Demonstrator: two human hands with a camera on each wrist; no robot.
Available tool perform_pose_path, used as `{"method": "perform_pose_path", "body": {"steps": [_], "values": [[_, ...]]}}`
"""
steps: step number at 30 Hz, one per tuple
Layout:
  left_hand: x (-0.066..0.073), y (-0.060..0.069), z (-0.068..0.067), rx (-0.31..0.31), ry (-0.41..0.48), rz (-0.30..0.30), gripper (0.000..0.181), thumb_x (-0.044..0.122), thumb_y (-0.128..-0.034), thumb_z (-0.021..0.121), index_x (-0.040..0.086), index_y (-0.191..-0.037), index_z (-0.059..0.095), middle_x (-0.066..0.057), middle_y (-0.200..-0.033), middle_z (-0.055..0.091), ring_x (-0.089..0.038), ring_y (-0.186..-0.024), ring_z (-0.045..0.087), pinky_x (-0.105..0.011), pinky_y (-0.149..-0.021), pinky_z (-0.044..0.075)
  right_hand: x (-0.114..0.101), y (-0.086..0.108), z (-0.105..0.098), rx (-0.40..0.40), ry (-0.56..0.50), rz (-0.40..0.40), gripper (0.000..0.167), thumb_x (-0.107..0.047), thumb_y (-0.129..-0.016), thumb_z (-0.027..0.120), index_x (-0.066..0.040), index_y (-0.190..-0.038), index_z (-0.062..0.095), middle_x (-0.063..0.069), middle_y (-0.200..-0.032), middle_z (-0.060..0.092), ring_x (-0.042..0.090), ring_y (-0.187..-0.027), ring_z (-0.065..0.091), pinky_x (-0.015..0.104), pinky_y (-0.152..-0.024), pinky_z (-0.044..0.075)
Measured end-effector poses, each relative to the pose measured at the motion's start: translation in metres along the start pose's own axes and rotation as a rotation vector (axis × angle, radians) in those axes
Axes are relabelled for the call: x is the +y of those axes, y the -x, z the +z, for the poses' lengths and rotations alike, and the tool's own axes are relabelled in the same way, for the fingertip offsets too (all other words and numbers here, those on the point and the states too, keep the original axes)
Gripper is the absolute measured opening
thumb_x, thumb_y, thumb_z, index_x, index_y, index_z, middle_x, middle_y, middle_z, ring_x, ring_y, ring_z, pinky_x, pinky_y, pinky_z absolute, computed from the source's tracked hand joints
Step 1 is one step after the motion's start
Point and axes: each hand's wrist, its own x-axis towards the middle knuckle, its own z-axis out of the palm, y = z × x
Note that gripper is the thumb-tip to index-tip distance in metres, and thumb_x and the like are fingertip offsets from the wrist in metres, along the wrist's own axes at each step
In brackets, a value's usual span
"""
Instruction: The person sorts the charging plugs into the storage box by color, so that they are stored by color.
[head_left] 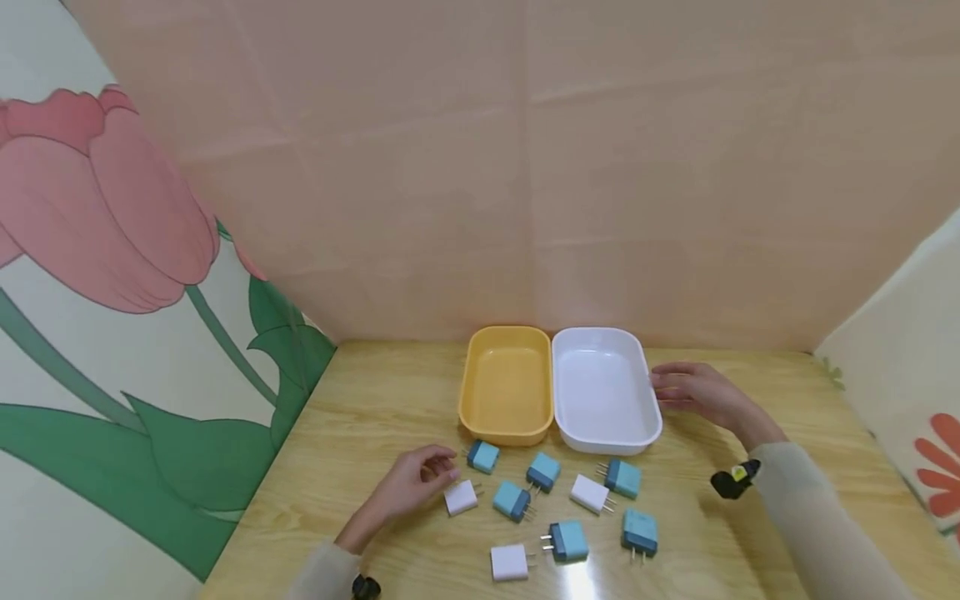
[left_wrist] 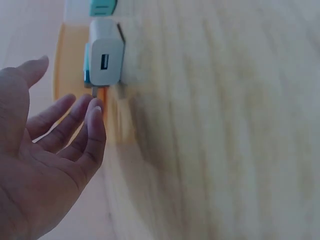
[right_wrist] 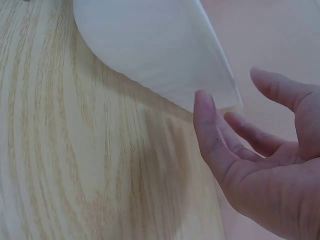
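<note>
My left hand (head_left: 411, 483) hovers with relaxed fingers beside a white USB charger plug (head_left: 461, 497) on the table; in the left wrist view that white plug (left_wrist: 106, 55) stands just beyond the fingertips, with nothing held. At the right side of the white tray (head_left: 606, 387) is my right hand (head_left: 697, 392), fingers loosely bent. In the right wrist view its fingertips come close to the outer wall of the white tray (right_wrist: 145, 50); whether they touch it I cannot tell. A yellow tray (head_left: 507, 392) stands against the white one's left side.
In front of the trays lie several blue plugs, among them one at the front (head_left: 568, 541), and white plugs (head_left: 510, 562), prongs pointing various ways. The wooden table (head_left: 390, 400) meets a beige cloth backdrop (head_left: 525, 167). Flower-patterned panels stand left (head_left: 112, 200) and right (head_left: 900, 417).
</note>
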Motion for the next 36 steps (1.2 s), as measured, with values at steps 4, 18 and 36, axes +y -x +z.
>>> {"method": "perform_pose_path", "body": {"steps": [4, 18, 36], "values": [[0.000, 0.004, 0.004, -0.007, -0.009, -0.006, 0.040, 0.028, -0.0993, 0.074, 0.001, -0.128, 0.068, -0.004, -0.104, 0.075, -0.009, -0.093, 0.067, -0.022, -0.082, 0.058, 0.001, 0.002, 0.001, 0.003, -0.040, 0.013, 0.067, -0.023, -0.109, 0.058, 0.014, -0.156, 0.028, -0.009, -0.113, 0.075, 0.008, -0.104, 0.074, 0.029, -0.092, 0.062], [-0.006, 0.019, 0.002, -0.008, -0.031, 0.007, 0.056, 0.039, -0.0880, 0.085, 0.006, -0.130, 0.071, -0.007, -0.122, 0.077, -0.020, -0.106, 0.072, -0.029, -0.094, 0.060, -0.002, -0.003, 0.001, 0.025, -0.113, 0.074, 0.074, -0.028, -0.107, 0.062, 0.009, -0.160, 0.026, -0.013, -0.110, 0.077, 0.008, -0.103, 0.074, 0.030, -0.094, 0.062], [-0.012, 0.021, 0.011, -0.048, -0.039, 0.018, 0.054, 0.030, -0.0785, 0.094, 0.014, -0.126, 0.075, -0.001, -0.122, 0.078, -0.005, -0.105, 0.070, -0.022, -0.092, 0.058, 0.001, -0.010, 0.004, 0.055, -0.178, 0.120, 0.075, -0.029, -0.104, 0.067, -0.002, -0.163, 0.031, -0.012, -0.110, 0.076, 0.009, -0.101, 0.072, 0.028, -0.090, 0.062]]}}
